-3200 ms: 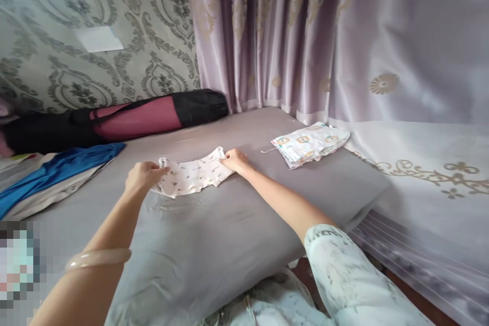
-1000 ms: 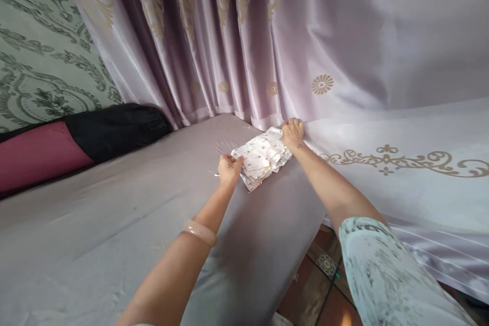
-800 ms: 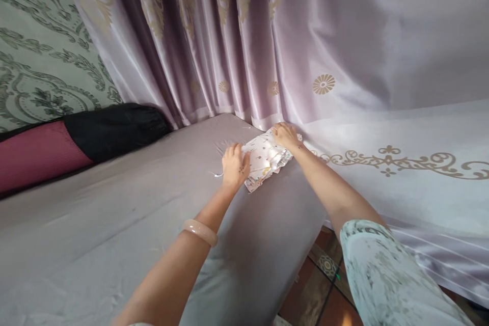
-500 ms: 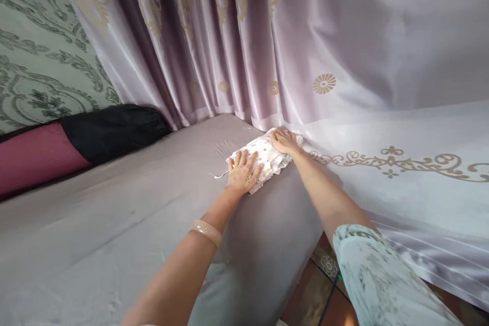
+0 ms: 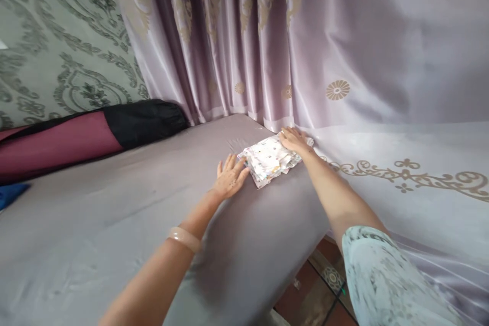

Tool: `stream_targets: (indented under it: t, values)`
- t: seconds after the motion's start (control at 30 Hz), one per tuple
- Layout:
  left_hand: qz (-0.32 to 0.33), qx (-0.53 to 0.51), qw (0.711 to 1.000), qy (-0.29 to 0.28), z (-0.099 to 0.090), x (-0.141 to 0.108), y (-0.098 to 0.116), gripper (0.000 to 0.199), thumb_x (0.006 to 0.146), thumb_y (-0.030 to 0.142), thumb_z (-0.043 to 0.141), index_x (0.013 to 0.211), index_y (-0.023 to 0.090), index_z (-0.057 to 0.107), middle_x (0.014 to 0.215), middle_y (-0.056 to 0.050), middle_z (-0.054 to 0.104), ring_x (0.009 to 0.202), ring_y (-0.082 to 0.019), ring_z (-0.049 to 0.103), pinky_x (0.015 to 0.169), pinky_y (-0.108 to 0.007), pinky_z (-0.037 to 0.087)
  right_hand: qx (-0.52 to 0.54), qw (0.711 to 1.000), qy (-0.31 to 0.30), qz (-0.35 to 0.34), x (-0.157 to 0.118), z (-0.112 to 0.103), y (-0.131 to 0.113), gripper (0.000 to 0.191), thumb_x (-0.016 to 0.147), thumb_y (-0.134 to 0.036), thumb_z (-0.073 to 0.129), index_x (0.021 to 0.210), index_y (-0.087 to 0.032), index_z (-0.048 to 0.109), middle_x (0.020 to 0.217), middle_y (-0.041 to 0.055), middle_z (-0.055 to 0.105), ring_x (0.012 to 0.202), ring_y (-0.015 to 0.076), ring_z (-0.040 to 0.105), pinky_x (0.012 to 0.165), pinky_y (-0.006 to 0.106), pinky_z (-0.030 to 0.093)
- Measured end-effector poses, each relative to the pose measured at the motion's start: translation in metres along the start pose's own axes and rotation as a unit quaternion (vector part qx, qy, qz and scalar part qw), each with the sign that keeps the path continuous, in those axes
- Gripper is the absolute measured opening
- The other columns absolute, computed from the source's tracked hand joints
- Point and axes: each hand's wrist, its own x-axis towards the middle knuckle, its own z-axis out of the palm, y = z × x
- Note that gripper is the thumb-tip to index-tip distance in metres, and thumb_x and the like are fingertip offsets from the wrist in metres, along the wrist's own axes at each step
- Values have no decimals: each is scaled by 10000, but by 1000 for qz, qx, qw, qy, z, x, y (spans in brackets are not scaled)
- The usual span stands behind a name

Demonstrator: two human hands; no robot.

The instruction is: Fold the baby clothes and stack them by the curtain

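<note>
A folded bundle of white printed cloth [image 5: 267, 159] lies near the corner of the grey-covered bed [image 5: 133, 219], its layered, ruffled edges facing me. My right hand [image 5: 294, 140] rests over its far right end, fingers laid flat on top. At the bundle's left edge is my left hand [image 5: 231, 177], open with the fingers spread; its fingertips are close to the cloth, and I cannot tell whether they touch it. A pale bangle [image 5: 185, 239] circles my left wrist.
Lilac curtains [image 5: 260, 61] with gold patterns hang along the back and right. A long black and dark pink bag [image 5: 76, 137] lies against the patterned wall [image 5: 84, 35]. Something blue [image 5: 12, 194] shows at the left edge. Tiled floor [image 5: 313, 285] is below the bed's edge.
My left hand has come off the top of the cloth and shifted left beside it. My right hand stays on the cloth. The view has turned slightly left.
</note>
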Motion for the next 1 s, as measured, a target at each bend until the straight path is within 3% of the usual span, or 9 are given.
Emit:
stream_targets:
  t: [0.17,0.27,0.37,0.5,0.67,0.77,0.93,1.0]
  values:
    - [-151,107,983,10,-31,-72,-94,541,978,447,275,1462,229,380,1563,-121,294,1462,-277,202,1145,-559,191,2,993,-7,-114,-30,4,-39,585,987,-491,148,1472,-242,360,1594,59,230,1468,250,141,1164,552,102]
    - [-246,154,957,8,-56,-129,-147,566,977,445,247,1458,180,383,1554,-147,304,1459,-288,207,1141,-565,193,-11,991,-26,-128,-44,14,-48,598,986,-494,136,1460,-225,384,1591,72,235,1466,266,134,1157,566,113]
    - [-341,172,924,-3,-77,-179,-180,603,981,471,161,1443,157,387,1545,-161,314,1454,-308,208,1123,-587,201,-34,991,-11,-127,-48,23,-47,586,989,-470,137,1437,-223,422,1585,71,256,1458,273,155,1154,551,141]
    - [-376,194,906,-8,-88,-211,-194,581,989,458,110,1430,177,362,1522,-125,360,1430,-249,269,1125,-527,226,-39,990,7,-138,-46,27,-43,586,989,-470,140,1434,-216,424,1574,78,280,1447,278,185,1145,549,174]
    - [-393,200,898,-7,-87,-210,-191,620,979,475,76,1461,172,323,1550,-101,318,1443,-229,244,1142,-492,199,-39,989,-4,-142,-43,24,-42,580,986,-471,157,1427,-214,431,1567,90,291,1444,295,194,1128,569,198]
    - [-397,204,895,-10,-87,-209,-189,648,968,491,55,1474,177,311,1558,-85,307,1449,-216,233,1152,-462,187,-48,987,-19,-151,-41,16,-51,584,986,-452,174,1442,-182,420,1568,122,280,1449,309,183,1134,601,137]
    - [-400,226,887,-34,-87,-214,-193,691,942,463,-5,1498,166,277,1565,-77,298,1456,-193,218,1154,-400,187,-12,955,-42,-292,-49,9,-76,588,994,-430,181,1458,-140,396,1576,121,261,1465,261,161,1172,531,88]
    - [-398,236,885,-44,-86,-219,-198,674,922,447,15,1516,226,244,1564,-37,307,1458,-181,219,1151,-383,186,9,939,-46,-341,-56,15,-81,603,996,-461,184,1457,-133,392,1564,120,294,1463,256,174,1177,512,89]
